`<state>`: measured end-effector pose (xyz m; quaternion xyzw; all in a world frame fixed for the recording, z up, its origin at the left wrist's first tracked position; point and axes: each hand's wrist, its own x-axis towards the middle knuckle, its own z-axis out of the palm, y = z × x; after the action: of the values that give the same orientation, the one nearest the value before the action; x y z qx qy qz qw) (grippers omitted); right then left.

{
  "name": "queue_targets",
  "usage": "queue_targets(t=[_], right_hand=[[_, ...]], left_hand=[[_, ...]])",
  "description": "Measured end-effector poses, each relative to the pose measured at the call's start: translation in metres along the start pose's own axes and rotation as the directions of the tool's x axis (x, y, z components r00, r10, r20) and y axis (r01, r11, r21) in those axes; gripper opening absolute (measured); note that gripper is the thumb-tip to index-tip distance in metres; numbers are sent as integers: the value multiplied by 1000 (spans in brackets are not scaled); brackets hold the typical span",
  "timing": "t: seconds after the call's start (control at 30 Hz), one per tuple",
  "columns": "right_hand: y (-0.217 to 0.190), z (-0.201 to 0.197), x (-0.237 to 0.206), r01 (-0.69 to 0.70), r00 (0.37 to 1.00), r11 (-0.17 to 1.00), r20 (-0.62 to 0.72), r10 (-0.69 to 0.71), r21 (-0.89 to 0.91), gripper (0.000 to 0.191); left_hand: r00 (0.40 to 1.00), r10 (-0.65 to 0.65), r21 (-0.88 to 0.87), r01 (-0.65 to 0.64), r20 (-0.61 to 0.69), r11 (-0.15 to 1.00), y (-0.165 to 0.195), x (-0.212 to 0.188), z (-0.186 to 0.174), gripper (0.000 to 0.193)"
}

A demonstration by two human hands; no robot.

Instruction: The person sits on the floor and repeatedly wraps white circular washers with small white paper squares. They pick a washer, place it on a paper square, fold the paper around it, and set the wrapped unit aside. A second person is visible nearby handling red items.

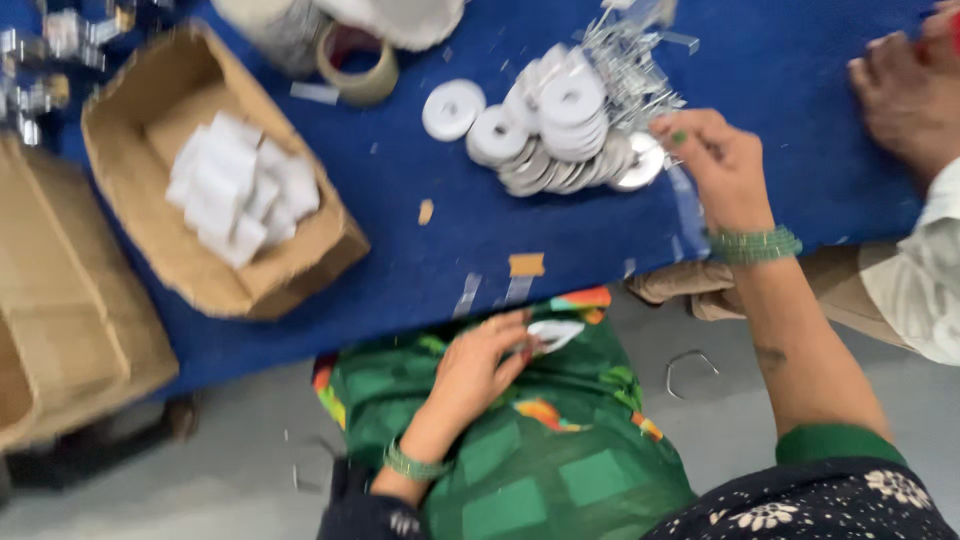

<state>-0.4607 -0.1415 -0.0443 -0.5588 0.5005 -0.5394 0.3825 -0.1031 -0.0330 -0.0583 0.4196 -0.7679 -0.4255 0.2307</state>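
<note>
My left hand (482,362) rests on my lap over green patterned cloth and pinches a small white disc piece (553,333) at its fingertips. My right hand (717,163) reaches over the blue table (430,240) to the edge of a heap of white and silvery discs (560,130). Its fingers are curled at a pile of thin metal clips (630,60); whether they hold anything is too blurred to tell. Green bangles circle both wrists.
An open cardboard box (300,270) with small white packets (240,190) sits at the left, beside another brown carton (70,330). A tape roll (358,70) lies at the back. Another person's hand (905,90) rests at the right. A bent wire (690,370) lies on the floor.
</note>
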Motion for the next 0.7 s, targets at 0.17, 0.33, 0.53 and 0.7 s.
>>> queue_targets(t=[0.17, 0.33, 0.53, 0.7], right_hand=[[-51, 77, -86, 127, 920, 959, 390, -20, -252, 15], [-59, 117, -118, 185, 924, 894, 383, -16, -408, 15], [-58, 115, -129, 373, 865, 762, 496, -79, -530, 21], [-42, 98, -140, 319, 916, 823, 375, -140, -470, 15]], left_hand=[[996, 29, 40, -26, -81, 999, -6, -7, 7, 19], [985, 67, 58, -59, -158, 997, -4, -12, 6, 19], [981, 77, 20, -74, -178, 997, -3, -20, 6, 17], [979, 74, 6, -74, -188, 997, -5, -25, 6, 18]])
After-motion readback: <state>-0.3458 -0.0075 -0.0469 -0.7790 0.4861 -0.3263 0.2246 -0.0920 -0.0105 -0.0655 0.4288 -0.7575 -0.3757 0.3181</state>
